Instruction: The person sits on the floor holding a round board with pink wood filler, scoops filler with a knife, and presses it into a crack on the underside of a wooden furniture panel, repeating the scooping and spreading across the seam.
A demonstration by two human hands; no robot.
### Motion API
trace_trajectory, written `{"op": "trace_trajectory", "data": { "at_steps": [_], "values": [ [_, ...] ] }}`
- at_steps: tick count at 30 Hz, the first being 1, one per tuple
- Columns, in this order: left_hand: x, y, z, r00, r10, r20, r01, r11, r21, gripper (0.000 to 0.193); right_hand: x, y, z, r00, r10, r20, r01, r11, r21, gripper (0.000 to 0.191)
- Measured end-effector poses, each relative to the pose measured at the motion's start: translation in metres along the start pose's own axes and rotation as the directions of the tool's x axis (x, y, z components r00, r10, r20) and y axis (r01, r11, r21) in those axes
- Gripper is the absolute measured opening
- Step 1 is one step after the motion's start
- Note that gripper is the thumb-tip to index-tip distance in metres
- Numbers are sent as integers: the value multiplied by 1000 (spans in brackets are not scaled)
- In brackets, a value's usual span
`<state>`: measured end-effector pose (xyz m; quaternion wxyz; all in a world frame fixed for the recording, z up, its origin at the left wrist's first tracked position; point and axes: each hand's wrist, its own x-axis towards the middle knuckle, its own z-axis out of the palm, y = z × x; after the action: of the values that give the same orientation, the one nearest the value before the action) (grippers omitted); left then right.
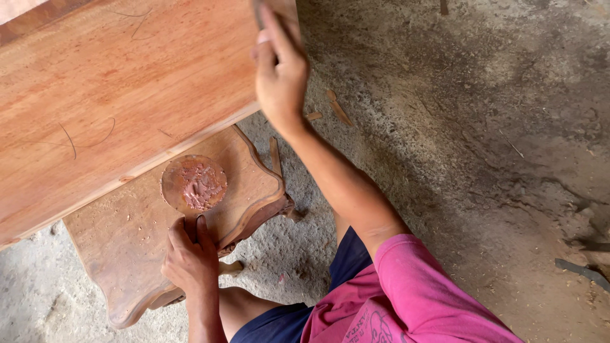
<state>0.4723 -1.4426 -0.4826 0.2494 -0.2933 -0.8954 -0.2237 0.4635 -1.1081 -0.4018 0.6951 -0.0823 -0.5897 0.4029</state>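
Left hand (189, 262): grip pressed together on the short handle of a round paddle (194, 183), fingers curled over the handle at the paddle's lower edge. The paddle lies flat on a low carved stool (127, 241) and carries a smear of reddish-brown putty (202, 185) on its upper face.

Right hand (279, 73): raised to the near edge of a large wooden panel (121, 95), fingers pinching a thin dark tool (257, 13) against the wood. Most of the tool is cut off by the frame, so its kind cannot be told.

Handling, as judged: the paddle looks light and stiff, and the handle is the sound place to take it, keeping fingers clear of the putty. The putty appears soft and sticky and would likely smear or slide off if the paddle were tipped. The panel looks heavy and rigid; its bare face would mark easily, and it is best held at the edges.

Surroundings: the panel overhangs the far part of the stool. Wood offcuts (338, 109) lie on the rough concrete floor (476, 159) just beyond the stool. The person wears a pink shirt (413, 298) and dark shorts (286, 321).
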Motion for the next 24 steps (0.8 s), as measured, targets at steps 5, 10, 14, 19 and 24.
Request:
{"op": "trace_trajectory", "data": {
  "at_steps": [5,10,14,19,24],
  "values": [
    [-2,-1,1,1000,-7,9,7,1000,22,32,8,18,-1,999,6,-52,-5,1000,23,57],
    [-3,-3,2,1000,-11,1,11,1000,3,33,4,25,3,1000,1,14,-1,1000,21,66],
    [0,-3,2,1000,-13,5,13,1000,6,33,11,31,-1,995,-84,51,82,996,28,69],
    [-1,-1,-1,1000,-3,-9,3,1000,7,32,18,31,-8,997,-64,33,65,997,-50,49],
    [-1,-1,-1,1000,2,-11,-2,1000,18,32,-34,17,-42,928,-23,372,33,999,-21,28]
  ]
}}
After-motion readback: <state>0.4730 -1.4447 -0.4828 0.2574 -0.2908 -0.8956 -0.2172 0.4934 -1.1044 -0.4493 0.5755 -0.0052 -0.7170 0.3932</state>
